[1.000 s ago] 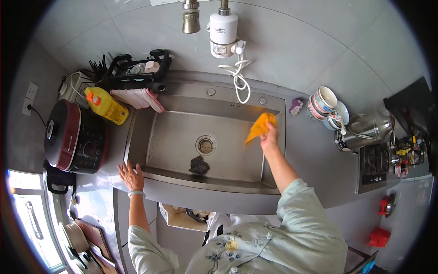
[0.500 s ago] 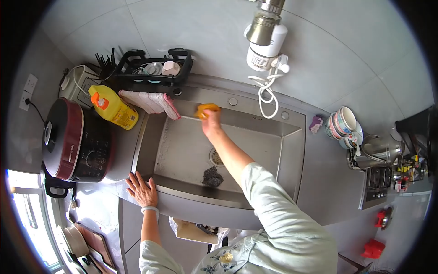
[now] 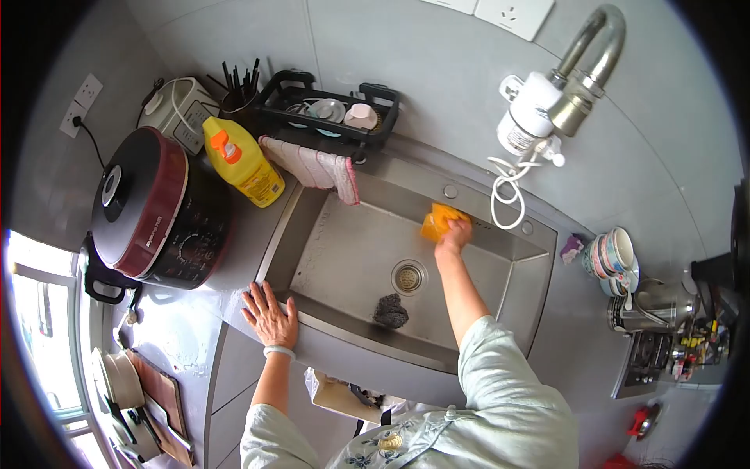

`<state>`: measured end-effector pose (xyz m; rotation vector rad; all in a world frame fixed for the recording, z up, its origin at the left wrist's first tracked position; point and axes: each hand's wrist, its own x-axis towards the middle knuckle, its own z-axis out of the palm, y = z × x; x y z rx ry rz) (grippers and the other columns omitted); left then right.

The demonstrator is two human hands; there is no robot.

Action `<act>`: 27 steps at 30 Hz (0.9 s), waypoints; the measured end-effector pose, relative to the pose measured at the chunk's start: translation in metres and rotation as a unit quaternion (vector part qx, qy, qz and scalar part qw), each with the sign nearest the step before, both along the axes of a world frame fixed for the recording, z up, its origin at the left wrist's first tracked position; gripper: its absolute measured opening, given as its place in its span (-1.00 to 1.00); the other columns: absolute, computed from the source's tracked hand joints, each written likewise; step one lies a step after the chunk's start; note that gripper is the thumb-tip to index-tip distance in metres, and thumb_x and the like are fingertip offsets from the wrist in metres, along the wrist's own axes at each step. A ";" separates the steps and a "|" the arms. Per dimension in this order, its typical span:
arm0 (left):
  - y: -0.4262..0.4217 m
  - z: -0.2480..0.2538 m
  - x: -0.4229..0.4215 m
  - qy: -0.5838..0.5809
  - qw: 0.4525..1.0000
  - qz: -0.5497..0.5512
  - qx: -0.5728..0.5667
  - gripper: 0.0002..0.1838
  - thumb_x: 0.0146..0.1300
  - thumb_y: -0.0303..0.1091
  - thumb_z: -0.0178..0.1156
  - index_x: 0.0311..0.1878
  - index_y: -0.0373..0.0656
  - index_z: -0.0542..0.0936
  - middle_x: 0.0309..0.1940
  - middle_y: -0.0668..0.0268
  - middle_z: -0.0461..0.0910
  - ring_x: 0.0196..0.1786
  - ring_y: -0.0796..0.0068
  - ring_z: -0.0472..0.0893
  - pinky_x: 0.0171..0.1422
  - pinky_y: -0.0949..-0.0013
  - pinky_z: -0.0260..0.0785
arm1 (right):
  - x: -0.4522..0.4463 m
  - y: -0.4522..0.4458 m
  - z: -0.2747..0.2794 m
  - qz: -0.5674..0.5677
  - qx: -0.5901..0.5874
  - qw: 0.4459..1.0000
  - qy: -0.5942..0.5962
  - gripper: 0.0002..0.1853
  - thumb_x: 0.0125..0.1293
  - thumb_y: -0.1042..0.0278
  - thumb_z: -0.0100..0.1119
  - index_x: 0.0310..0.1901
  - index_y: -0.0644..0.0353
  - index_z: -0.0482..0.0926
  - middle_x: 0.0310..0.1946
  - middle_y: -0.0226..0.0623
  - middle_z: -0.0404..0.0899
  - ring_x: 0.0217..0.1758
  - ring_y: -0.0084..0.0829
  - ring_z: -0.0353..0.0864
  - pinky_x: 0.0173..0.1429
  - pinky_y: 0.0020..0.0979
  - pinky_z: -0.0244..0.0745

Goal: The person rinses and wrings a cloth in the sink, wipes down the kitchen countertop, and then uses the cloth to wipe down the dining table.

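Observation:
An orange cloth (image 3: 439, 221) is gripped in my right hand (image 3: 454, 234) against the back wall of the steel sink (image 3: 351, 234). Its lower edge is slightly blurred. My left hand (image 3: 270, 316) lies flat, fingers spread, on the counter at the sink's front left corner. A dark grey scouring pad (image 3: 391, 311) rests on the sink floor, just in front of the drain (image 3: 409, 277).
Left of the sink stand a yellow bottle (image 3: 244, 162) and a rice cooker (image 3: 160, 207). Behind are a pink towel (image 3: 312, 166), a black dish rack (image 3: 328, 117) and a faucet (image 3: 582, 98). Stacked bowls (image 3: 609, 254) and a metal kettle (image 3: 656, 305) sit on the right.
My right hand has moved the orange cloth rightward along the back of the sink. The left hand stays on the counter. The whole view has shifted and turned.

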<state>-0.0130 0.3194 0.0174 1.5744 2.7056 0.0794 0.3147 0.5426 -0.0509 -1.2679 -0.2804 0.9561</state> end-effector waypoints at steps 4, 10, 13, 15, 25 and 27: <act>0.001 0.002 -0.001 -0.005 1.000 -0.006 -0.005 -0.28 0.20 0.02 -0.06 0.36 -0.15 0.10 0.41 0.10 -0.08 0.45 0.00 -0.18 0.44 -0.07 -0.39 | -0.081 0.022 0.006 0.027 0.030 0.998 -0.054 -0.70 0.12 0.63 0.02 -0.06 0.26 0.42 -0.13 -0.31 0.46 -0.09 -0.46 0.46 0.07 -0.45 0.35; 0.003 0.004 -0.002 -0.014 1.000 -0.008 -0.009 -0.27 0.20 -0.01 -0.04 0.37 -0.15 0.07 0.41 0.10 -0.10 0.45 -0.02 -0.19 0.43 -0.07 -0.40 | -0.177 0.047 0.002 0.285 0.172 0.942 -0.031 -0.63 0.16 0.56 0.07 0.05 0.26 0.39 0.00 -0.22 0.38 0.04 -0.40 0.39 0.12 -0.42 0.28; 0.003 0.003 -0.005 -0.028 1.000 -0.010 -0.007 -0.28 0.20 0.04 -0.06 0.35 -0.16 0.13 0.40 0.06 -0.09 0.45 -0.05 -0.21 0.43 -0.11 -0.42 | -0.205 0.049 0.001 0.299 0.113 0.874 -0.367 -0.63 0.11 0.56 0.08 0.01 0.29 0.42 0.02 -0.08 0.33 0.05 -0.20 0.35 0.15 -0.30 0.24; 0.004 0.003 -0.005 -0.027 1.000 -0.007 -0.009 -0.28 0.19 0.04 -0.06 0.35 -0.16 0.12 0.40 0.07 -0.08 0.45 -0.05 -0.20 0.43 -0.11 -0.42 | -0.210 0.057 -0.015 0.332 0.159 0.850 -0.378 -0.54 0.05 0.49 0.11 0.06 0.30 0.36 0.04 0.03 0.28 0.10 -0.01 0.29 0.19 -0.20 0.17; 0.004 0.007 -0.005 -0.036 0.999 -0.006 -0.006 -0.28 0.18 0.03 -0.03 0.35 -0.16 0.14 0.41 0.10 -0.09 0.45 -0.02 -0.21 0.43 -0.10 -0.42 | -0.137 0.019 -0.001 0.217 0.120 0.657 -0.711 -0.68 0.12 0.24 0.05 -0.09 0.14 0.48 -0.08 -0.05 0.34 0.05 -0.03 0.23 0.12 -0.01 -0.04; 0.004 0.007 -0.005 -0.040 0.999 -0.004 -0.009 -0.28 0.18 0.03 -0.03 0.35 -0.16 0.14 0.41 0.10 -0.09 0.46 -0.02 -0.22 0.43 -0.10 -0.43 | -0.102 0.022 0.025 0.120 0.097 0.672 -0.724 -0.64 0.16 0.10 0.03 -0.06 0.10 0.49 -0.02 -0.07 0.30 0.08 -0.03 0.18 0.19 0.01 -0.08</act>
